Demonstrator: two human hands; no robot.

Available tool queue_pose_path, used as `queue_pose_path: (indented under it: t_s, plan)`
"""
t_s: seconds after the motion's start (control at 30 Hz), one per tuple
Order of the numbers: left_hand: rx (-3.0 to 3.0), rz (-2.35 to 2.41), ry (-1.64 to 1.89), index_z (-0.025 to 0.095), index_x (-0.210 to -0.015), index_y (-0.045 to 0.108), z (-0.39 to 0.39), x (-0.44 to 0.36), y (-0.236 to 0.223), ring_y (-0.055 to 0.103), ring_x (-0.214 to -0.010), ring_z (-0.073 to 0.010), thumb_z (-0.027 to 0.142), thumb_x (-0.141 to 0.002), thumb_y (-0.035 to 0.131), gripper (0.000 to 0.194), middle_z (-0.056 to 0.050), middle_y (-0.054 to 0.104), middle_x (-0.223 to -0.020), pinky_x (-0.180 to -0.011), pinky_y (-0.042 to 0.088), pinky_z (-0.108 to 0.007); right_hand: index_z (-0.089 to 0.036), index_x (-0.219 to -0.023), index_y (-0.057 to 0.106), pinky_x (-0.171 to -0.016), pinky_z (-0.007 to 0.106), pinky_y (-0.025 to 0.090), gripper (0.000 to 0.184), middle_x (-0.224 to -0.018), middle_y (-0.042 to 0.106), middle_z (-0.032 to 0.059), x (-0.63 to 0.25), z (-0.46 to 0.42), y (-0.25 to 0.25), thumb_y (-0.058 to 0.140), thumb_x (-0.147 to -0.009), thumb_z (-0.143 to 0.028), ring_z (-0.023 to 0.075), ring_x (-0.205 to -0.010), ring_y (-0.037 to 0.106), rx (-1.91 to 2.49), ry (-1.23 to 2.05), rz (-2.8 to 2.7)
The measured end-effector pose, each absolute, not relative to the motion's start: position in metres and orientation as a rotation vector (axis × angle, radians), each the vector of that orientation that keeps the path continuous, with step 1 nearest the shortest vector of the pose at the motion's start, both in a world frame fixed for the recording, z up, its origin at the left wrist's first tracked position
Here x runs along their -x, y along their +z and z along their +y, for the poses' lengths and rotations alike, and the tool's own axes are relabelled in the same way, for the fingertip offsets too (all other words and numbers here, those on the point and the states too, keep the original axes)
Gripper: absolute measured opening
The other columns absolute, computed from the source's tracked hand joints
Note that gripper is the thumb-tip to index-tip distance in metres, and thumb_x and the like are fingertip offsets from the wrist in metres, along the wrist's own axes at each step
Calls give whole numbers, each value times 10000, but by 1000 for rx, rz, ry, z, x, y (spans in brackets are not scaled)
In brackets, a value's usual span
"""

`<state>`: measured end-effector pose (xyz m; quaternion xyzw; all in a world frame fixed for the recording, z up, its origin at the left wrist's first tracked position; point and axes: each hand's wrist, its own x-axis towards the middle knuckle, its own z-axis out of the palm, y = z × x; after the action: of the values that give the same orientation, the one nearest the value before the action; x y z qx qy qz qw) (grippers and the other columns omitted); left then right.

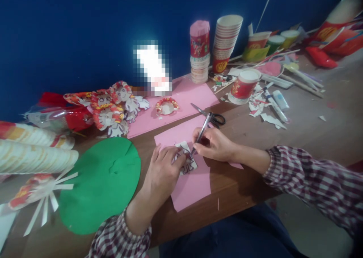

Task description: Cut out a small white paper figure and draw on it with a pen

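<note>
My left hand (pixel 164 167) presses a small white paper cut-out with a printed figure (pixel 187 160) flat onto a pink paper sheet (pixel 190 186) at the table's front edge. My right hand (pixel 212 143) grips a thin metallic pen-like tool (pixel 202 131), its tip touching the cut-out. Black-handled scissors (pixel 211 116) lie shut just behind my right hand, on the pink sheet's far corner.
A green paper circle (pixel 102 184) lies to the left. A second pink sheet (pixel 176 106) bears a paper ring. Printed cut-out figures (pixel 110 106), stacked paper cups (pixel 227 42), a red cup (pixel 245 84), glue tubes (pixel 279 99) and scraps crowd the back of the wooden table (pixel 312 129).
</note>
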<state>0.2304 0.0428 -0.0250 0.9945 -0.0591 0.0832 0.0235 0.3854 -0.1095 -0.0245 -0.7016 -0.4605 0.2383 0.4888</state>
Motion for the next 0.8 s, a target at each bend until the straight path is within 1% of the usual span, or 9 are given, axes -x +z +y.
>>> queue_pose_path:
  t_s: [0.07,0.17,0.27,0.4,0.53,0.7,0.8]
  plan:
    - [-3081,-177,271,213,-1085,630,42,-231,-24,558,-1059,-249,155,-904,462,254,-97,612,-1113,-1023,326,-557,-159,-849,576,-584,213,422,96,-753,603,7,-386,-109,-25,517,-782,-124,106,-641,533,1663,511,-1145]
    - [-3093,-166,271,207,-1083,632,41,-231,-23,563,-1040,-242,167,-911,460,246,-98,620,-1071,-1021,329,-548,-152,-957,599,-668,233,451,167,-879,638,37,-387,-109,-27,488,-834,-126,110,-715,570,1584,409,-1204]
    - [-3090,-169,261,206,-1061,635,41,-231,-23,561,-1036,-243,172,-906,473,227,-99,617,-1072,-1022,322,-548,-157,-1010,606,-717,235,450,187,-885,648,33,-389,-110,-30,470,-883,-151,107,-743,587,1575,334,-1283]
    - [-3067,-148,260,206,-1125,592,42,-230,-23,554,-1050,-241,138,-892,474,270,-85,618,-1092,-1030,316,-535,-161,-1034,596,-709,228,435,184,-891,659,29,-393,-111,-34,465,-917,-215,115,-759,598,1658,304,-1376]
    - [-3048,-127,283,184,-1115,574,41,-230,-23,554,-1055,-241,135,-889,473,252,-77,624,-1108,-1027,324,-526,-149,-1051,582,-723,236,442,191,-915,658,49,-394,-112,-34,470,-916,-224,130,-783,604,1681,307,-1381]
    - [-3066,-145,222,193,-1049,604,41,-230,-21,546,-1078,-243,126,-880,483,218,-83,611,-1129,-1036,311,-532,-160,-1030,597,-724,252,474,180,-845,661,28,-390,-110,-30,479,-896,-183,121,-718,605,1667,309,-1275]
    - [-3062,-135,247,180,-1010,614,41,-230,-21,556,-1051,-236,134,-893,464,196,-88,619,-1080,-1035,314,-527,-158,-985,627,-741,268,491,160,-922,675,54,-389,-108,-26,509,-885,-199,145,-796,618,1626,305,-1211]
